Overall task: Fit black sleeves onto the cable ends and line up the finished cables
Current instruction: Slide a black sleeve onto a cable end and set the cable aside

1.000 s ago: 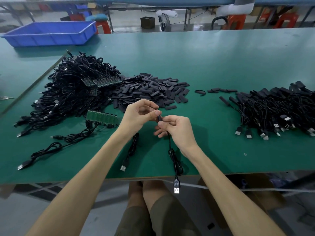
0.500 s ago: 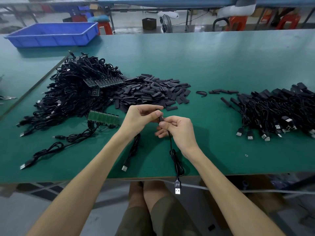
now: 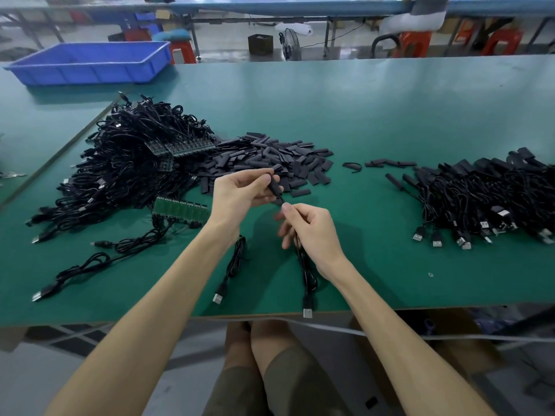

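- Head view: left hand (image 3: 240, 196) pinches a sleeve (image 3: 274, 187) near its top. Right hand (image 3: 312, 232) pinches the cable (image 3: 306, 277) just below it.
- Sleeve pile (image 3: 270, 157) lies just behind the hands, tangled heap (image 3: 129, 163) to the left, finished cables (image 3: 486, 199) to the right.
- Blue bin (image 3: 90, 63) sits far left.
- The hands have drawn apart since half a second ago, baring more sleeve.

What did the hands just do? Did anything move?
The left hand lifted up and away toward the sleeve pile, so the black sleeve in its fingers now shows between the hands. The right hand barely moved and still pinches the cable. Nothing was let go. The piles stayed put.
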`<state>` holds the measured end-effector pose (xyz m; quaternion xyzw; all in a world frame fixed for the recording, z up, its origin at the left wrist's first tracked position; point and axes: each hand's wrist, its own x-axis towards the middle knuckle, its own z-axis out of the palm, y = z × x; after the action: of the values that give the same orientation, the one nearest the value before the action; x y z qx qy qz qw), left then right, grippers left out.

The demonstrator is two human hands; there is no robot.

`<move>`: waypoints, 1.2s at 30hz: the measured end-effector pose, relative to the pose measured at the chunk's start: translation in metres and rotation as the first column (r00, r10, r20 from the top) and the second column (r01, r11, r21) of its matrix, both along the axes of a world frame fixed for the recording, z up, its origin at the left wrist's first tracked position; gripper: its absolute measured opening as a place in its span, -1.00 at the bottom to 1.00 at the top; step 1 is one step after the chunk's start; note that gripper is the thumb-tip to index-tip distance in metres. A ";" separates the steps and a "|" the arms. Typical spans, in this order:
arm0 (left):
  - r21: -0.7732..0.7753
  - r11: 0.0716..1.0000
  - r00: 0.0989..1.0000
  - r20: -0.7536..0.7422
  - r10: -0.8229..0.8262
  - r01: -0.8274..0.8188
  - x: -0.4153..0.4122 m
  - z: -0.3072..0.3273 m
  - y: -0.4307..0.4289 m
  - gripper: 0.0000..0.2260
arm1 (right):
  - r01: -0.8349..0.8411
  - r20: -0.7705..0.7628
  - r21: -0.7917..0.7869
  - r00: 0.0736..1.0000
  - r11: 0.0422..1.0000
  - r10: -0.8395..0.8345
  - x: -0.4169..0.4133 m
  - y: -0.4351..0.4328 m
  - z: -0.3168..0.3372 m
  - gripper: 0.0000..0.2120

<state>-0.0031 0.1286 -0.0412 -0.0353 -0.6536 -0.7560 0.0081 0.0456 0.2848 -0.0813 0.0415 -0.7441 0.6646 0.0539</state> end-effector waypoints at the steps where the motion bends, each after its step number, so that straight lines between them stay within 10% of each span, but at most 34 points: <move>1: -0.002 1.000 1.000 0.029 -0.003 0.003 0.001 0.001 0.001 -0.83 | 0.011 0.003 -0.024 1.000 1.000 -0.011 0.000 0.001 0.000 -0.70; 6: -0.266 0.952 0.976 0.190 -0.105 0.154 0.014 0.006 0.002 -0.72 | 0.149 0.025 -0.248 0.989 0.957 -0.147 -0.002 0.007 0.002 -0.68; 10: -0.560 0.626 0.839 0.332 -0.430 0.543 0.032 0.013 0.003 -0.78 | 0.235 0.058 -0.349 0.972 0.907 -0.229 -0.004 0.009 0.001 -0.70; 13: -0.676 0.501 0.824 0.304 -0.479 0.540 0.043 0.011 0.020 -0.74 | 0.246 0.062 -0.341 0.969 0.907 -0.239 -0.005 0.010 0.002 -0.71; 25: -0.365 0.804 0.883 0.207 -0.421 0.469 0.027 0.048 0.024 -0.85 | 0.232 0.186 -0.492 0.970 0.839 -0.159 -0.007 0.012 0.006 -0.53; 36: -0.204 0.797 0.802 0.353 -0.481 0.568 -0.004 0.058 0.150 -0.81 | 0.235 0.158 -0.333 0.969 0.913 -0.192 -0.008 0.010 -0.004 -0.71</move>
<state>-0.0073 0.2788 0.0173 -0.1091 -0.7184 -0.6165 -0.3031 0.0375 0.2949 -0.0852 -0.0912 -0.6160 0.7776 0.0873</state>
